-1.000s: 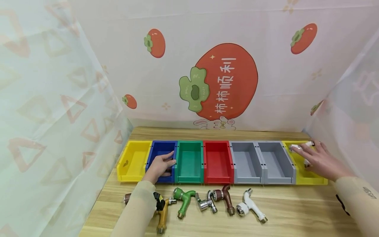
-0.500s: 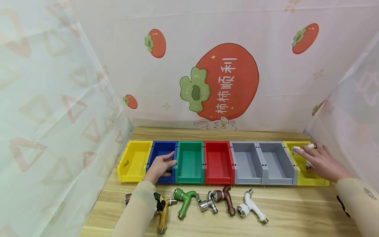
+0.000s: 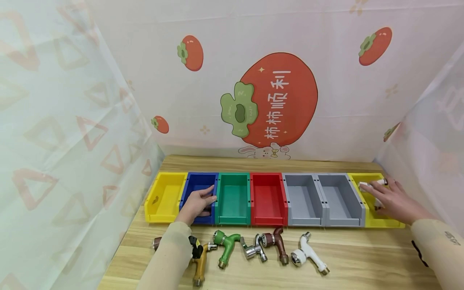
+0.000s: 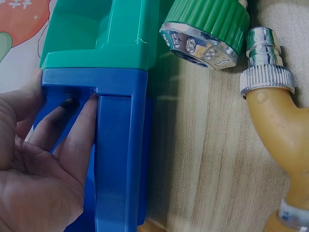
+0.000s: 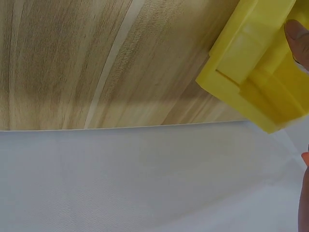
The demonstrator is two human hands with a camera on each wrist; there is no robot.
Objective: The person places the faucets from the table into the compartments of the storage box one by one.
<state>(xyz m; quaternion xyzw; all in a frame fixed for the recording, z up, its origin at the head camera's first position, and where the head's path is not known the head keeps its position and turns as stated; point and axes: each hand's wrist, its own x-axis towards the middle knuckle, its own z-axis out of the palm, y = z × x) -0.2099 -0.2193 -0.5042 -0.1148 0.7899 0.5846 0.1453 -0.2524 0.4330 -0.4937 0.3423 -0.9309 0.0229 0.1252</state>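
Observation:
My left hand (image 3: 197, 205) reaches into the blue bin (image 4: 113, 159) and grips its right wall, beside the green bin (image 3: 233, 201). In the left wrist view the fingers (image 4: 79, 135) lie inside against that wall, with the thumb up at the rim. At the far right, my right hand (image 3: 396, 199) holds a white faucet (image 3: 380, 202) inside the yellow bin (image 3: 382, 222). The hand covers much of the faucet. In the right wrist view only part of the hand shows, over the yellow bin (image 5: 241, 53).
Red (image 3: 268, 201) and grey bins (image 3: 302, 201) continue the row; another yellow bin (image 3: 164, 199) ends it at left. In front lie orange (image 3: 200, 266), green (image 3: 226, 245), chrome (image 3: 253, 250), brown (image 3: 279, 245) and white faucets (image 3: 309, 253). Fabric walls stand behind and at both sides.
My right hand has lowered the white faucet slightly within the yellow bin. The left hand keeps its place at the blue bin, and the view has shifted a little.

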